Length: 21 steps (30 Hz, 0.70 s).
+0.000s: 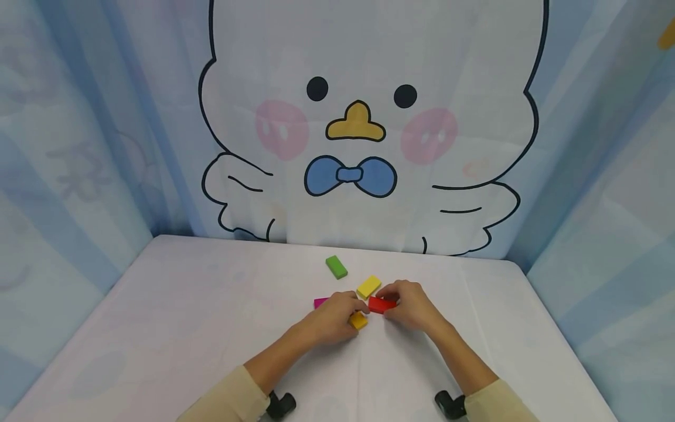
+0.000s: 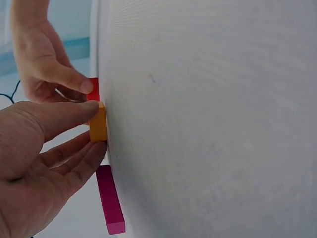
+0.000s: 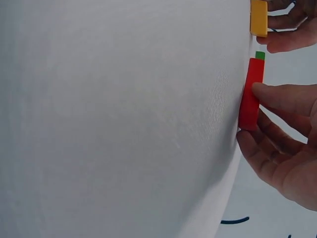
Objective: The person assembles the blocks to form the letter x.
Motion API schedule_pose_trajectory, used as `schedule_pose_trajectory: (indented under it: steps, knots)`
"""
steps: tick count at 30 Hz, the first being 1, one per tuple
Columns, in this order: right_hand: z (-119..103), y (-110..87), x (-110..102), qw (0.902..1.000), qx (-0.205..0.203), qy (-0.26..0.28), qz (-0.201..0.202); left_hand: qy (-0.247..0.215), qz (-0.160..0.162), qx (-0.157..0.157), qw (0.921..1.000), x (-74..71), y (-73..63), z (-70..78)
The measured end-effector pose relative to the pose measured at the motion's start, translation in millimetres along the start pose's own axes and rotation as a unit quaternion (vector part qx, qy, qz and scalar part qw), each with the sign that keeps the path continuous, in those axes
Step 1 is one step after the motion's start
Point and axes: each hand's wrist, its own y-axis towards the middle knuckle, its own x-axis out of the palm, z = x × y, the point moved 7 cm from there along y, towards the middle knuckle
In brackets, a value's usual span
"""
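Note:
In the head view, my left hand (image 1: 333, 316) pinches an orange block (image 1: 358, 320). The left wrist view has the thumb at one end of that block (image 2: 98, 124) and fingertips at the other. My right hand (image 1: 413, 306) holds a red block (image 1: 381, 305), its thumb on the block's side in the right wrist view and a fingertip at the near end (image 3: 249, 124). Both blocks are low at the white tabletop, close to each other. Partly behind the left hand lies a magenta block (image 1: 320, 302), seen more fully in the left wrist view (image 2: 111, 201).
A yellow block (image 1: 369, 286) lies just beyond the red one. Farther back is a green block (image 1: 336, 267). Behind the white table (image 1: 211, 293) hangs a curtain (image 1: 464, 64) with a cartoon figure, and blue-white curtains flank both sides.

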Motion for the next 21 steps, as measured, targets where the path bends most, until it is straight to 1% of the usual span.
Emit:
schedule_pose_trajectory:
  steps: [6, 14, 21]
  knots:
    - [-0.4, 0.9, -1.2, 1.0, 0.001, -0.002, -0.001, 0.013, 0.001, 0.001, 0.9999, -1.4, 1.4, 1.7]
    - [-1.7, 0.7, -3.3, 1.0, 0.002, -0.007, 0.0, 0.008, 0.001, -0.009, 0.9999, -1.4, 1.9, 1.7]
    - [-1.1, -0.6, -2.1, 1.0, 0.001, -0.001, 0.001, 0.008, 0.0, -0.002, 1.0, -0.4, 1.7, 3.0]
